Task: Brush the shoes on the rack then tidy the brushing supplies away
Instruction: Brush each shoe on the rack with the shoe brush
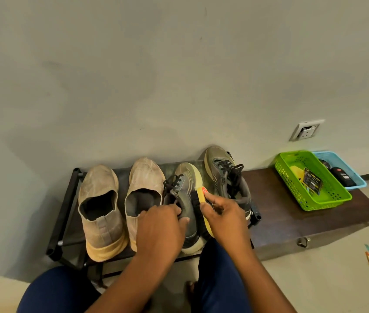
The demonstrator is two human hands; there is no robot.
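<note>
Brush (202, 201) (yellow) sits gripped in right hand (225, 219), bristles against dark shoe (187, 195); left hand (159, 229) grips the shoe's heel.

Bare forearms, no sleeves, dark navy trousers (57, 290) on both knees
</note>
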